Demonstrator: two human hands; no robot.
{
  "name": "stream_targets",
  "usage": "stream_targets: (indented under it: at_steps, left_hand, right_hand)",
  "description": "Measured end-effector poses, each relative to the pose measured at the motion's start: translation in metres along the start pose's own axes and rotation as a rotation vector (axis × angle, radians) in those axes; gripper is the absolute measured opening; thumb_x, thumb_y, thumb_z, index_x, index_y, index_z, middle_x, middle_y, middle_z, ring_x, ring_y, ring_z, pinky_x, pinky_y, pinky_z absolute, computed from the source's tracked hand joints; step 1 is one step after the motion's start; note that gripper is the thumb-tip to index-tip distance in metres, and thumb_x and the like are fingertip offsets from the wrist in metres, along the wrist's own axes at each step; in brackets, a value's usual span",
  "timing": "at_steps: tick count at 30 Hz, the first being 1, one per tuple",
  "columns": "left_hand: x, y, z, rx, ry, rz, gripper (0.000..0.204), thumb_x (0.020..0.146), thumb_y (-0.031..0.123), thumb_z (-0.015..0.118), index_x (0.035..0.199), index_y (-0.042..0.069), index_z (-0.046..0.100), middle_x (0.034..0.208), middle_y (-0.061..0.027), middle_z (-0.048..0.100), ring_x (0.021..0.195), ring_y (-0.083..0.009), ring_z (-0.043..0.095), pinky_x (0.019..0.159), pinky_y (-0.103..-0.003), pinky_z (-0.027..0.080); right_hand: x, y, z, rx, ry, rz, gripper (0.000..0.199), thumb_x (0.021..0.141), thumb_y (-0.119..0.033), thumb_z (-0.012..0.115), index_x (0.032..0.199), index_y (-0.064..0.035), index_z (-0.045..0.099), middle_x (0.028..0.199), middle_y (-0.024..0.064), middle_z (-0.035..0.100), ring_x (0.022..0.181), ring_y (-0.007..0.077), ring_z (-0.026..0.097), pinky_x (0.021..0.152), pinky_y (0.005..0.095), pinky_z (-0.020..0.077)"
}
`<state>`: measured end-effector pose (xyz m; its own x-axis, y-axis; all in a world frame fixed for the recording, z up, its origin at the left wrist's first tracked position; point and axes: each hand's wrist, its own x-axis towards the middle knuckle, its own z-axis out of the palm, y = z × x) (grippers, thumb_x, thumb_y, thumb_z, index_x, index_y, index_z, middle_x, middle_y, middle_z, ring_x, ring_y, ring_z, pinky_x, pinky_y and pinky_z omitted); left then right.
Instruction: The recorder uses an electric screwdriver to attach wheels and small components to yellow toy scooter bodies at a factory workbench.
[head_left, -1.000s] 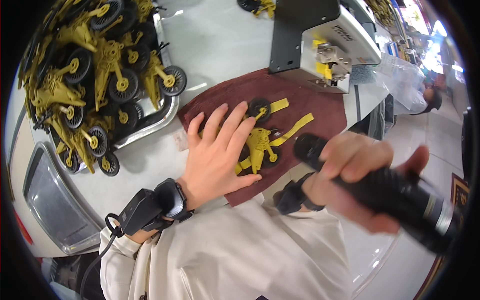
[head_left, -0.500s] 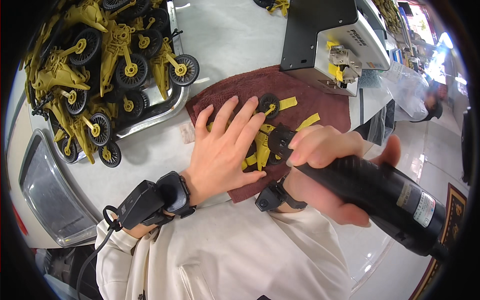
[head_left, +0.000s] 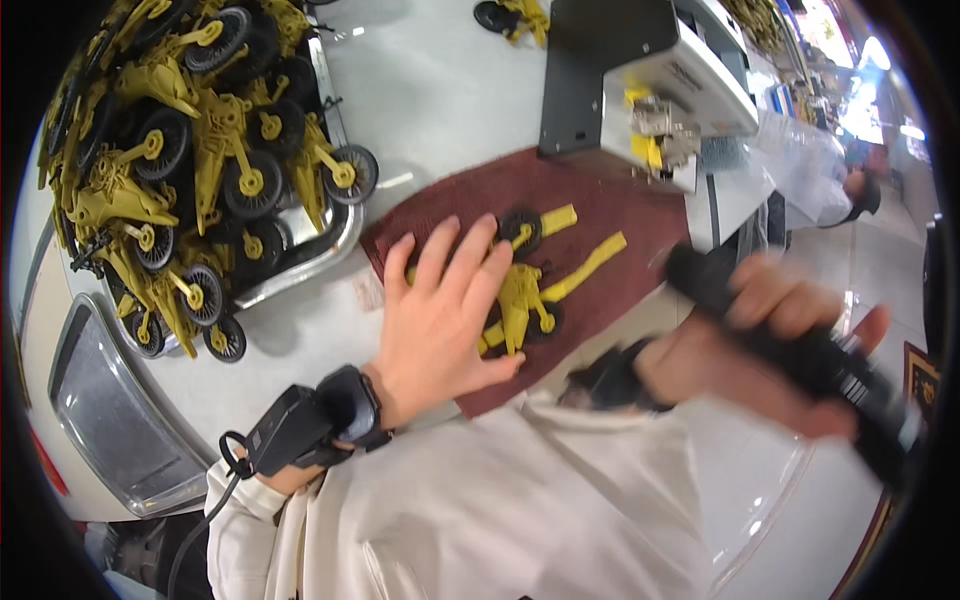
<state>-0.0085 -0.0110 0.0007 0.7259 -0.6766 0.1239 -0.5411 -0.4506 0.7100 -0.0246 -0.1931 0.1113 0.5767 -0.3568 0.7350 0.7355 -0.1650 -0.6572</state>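
My left hand (head_left: 430, 325) lies flat with fingers spread on the dark red cloth (head_left: 600, 185). It covers part of a yellow toy motorcycle (head_left: 516, 298) with black wheels, which rests on the cloth. Yellow strips (head_left: 590, 264) stick out from beside the toy toward the right. Off the cloth's right side, my right hand (head_left: 720, 375) is wrapped around a black powered screwdriver (head_left: 700, 283). The tool's front end is clear of the toy; motion blurs both it and the hand.
At the left a metal tray (head_left: 300, 272) is heaped with similar yellow toy motorcycles. A black-and-white box-shaped machine (head_left: 590, 90) stands behind the cloth. Another yellow toy piece (head_left: 520, 20) lies at the far edge. A shallow metal tray (head_left: 105, 400) sits at near left.
My right hand has swung right with the screwdriver, lifting it off the toy motorcycle. More of the toy and its strips now shows. The left hand stays on the toy.
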Motion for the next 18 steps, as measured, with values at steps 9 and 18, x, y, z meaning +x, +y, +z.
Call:
stream_targets:
  at_steps: [9, 18]
  left_hand:
    - [0.001, 0.004, -0.002, 0.042, -0.023, 0.002, 0.092, 0.049, 0.046, 0.077, 0.127, 0.010, 0.044, 0.131, -0.0129, 0.040, 0.119, -0.0347, 0.036, 0.099, -0.051, 0.020]
    - [0.001, 0.004, -0.006, 0.042, -0.026, -0.003, 0.089, 0.049, 0.041, 0.078, 0.127, 0.013, 0.045, 0.128, -0.0118, 0.040, 0.117, -0.0320, 0.037, 0.095, -0.050, 0.024]
  right_hand:
    - [0.049, 0.053, -0.009, -0.519, 0.241, -0.007, 0.077, 0.084, -0.065, 0.040, 0.125, -0.0007, 0.028, 0.059, 0.0121, 0.052, 0.044, 0.0223, 0.050, 0.046, 0.0324, 0.0453]
    - [-0.016, 0.031, 0.021, 0.066, -0.032, 0.071, 0.083, 0.080, -0.072, 0.034, 0.132, -0.0083, 0.027, 0.065, 0.0136, 0.050, 0.044, 0.0229, 0.047, 0.044, 0.0375, 0.0403]
